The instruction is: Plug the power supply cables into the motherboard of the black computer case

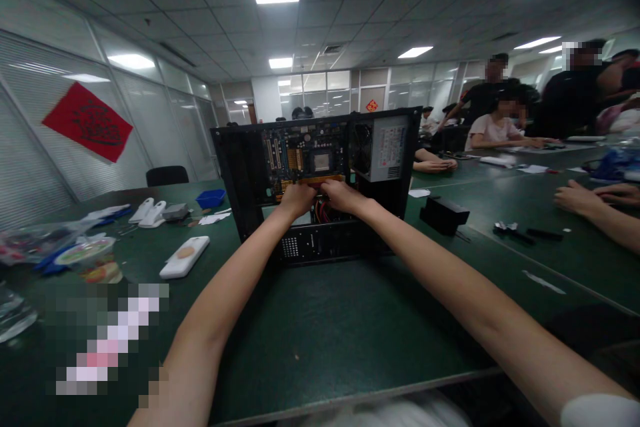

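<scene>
An open black computer case (235, 173) stands upright on the green table (325, 327), its motherboard (305, 157) facing me. Both my arms reach into it. My left hand (296, 200) and my right hand (339, 196) are side by side at the lower edge of the motherboard, fingers curled and pressed on an orange-edged card or slot (320, 179). What the fingers grip is hidden behind the knuckles. A grey power supply (387, 147) with a fan sits in the case's upper right. Red and black cables (323, 213) hang under my hands.
On the left lie a white case (184, 257), white parts (147, 212), a blue tray (211, 198) and a food container (85, 253). On the right are a black box (444, 212), small tools (510, 229) and another person's hands (583, 199). Several people are at the far tables.
</scene>
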A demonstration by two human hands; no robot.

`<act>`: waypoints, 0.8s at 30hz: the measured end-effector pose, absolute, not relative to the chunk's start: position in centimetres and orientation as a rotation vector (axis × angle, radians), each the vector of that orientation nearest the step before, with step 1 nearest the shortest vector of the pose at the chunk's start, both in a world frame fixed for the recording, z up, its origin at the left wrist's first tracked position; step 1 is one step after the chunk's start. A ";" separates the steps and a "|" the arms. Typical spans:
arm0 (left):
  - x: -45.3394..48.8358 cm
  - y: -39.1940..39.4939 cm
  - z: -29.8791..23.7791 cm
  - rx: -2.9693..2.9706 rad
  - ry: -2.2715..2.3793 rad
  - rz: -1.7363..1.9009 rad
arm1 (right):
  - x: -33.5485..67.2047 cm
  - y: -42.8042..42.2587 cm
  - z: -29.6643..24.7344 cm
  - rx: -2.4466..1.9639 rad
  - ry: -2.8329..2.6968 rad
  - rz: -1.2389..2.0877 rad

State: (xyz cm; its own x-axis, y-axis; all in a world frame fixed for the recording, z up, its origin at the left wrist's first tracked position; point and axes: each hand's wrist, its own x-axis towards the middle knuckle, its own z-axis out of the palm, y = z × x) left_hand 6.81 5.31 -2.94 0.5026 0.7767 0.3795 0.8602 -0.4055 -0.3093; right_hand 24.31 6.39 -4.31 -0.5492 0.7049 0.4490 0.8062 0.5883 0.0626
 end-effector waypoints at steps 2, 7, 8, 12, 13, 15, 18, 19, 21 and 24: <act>6.8 5.3 -2.9 -2.285 -1.349 -0.238 | 24.3 6.7 -4.1 -1.188 -2.481 -0.394; 6.8 5.3 -2.9 -2.279 -1.359 -0.216 | 24.4 6.9 -4.3 -1.191 -2.519 -0.477; 6.8 5.3 -3.0 -2.275 -1.353 -0.220 | 24.3 6.9 -4.4 -1.195 -2.520 -0.493; 6.6 5.3 -3.0 -2.286 -1.322 -0.244 | 24.3 6.9 -4.5 -1.198 -2.524 -0.532; 6.6 5.3 -3.0 -2.290 -1.323 -0.243 | 24.3 6.9 -4.5 -1.197 -2.525 -0.537; 6.7 5.2 -3.0 -2.293 -1.332 -0.230 | 24.2 6.8 -4.5 -1.194 -2.525 -0.543; 6.8 5.0 -3.0 -2.281 -1.335 -0.208 | 24.3 6.7 -4.6 -1.199 -2.522 -0.544; 6.8 4.9 -3.0 -2.279 -1.328 -0.205 | 24.3 6.7 -4.6 -1.202 -2.521 -0.542; 6.8 4.8 -3.0 -2.287 -1.314 -0.192 | 24.3 6.6 -4.6 -1.212 -2.521 -0.535; 6.9 4.8 -2.9 -2.300 -1.303 -0.174 | 24.3 6.6 -4.6 -1.223 -2.520 -0.524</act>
State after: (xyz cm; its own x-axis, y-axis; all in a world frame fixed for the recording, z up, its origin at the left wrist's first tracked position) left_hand 6.86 4.75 -2.88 0.5368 0.7723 0.3397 0.8343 -0.4260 -0.3501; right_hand 24.29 6.65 -4.59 -0.5968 0.6902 0.4091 0.7961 0.5729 0.1949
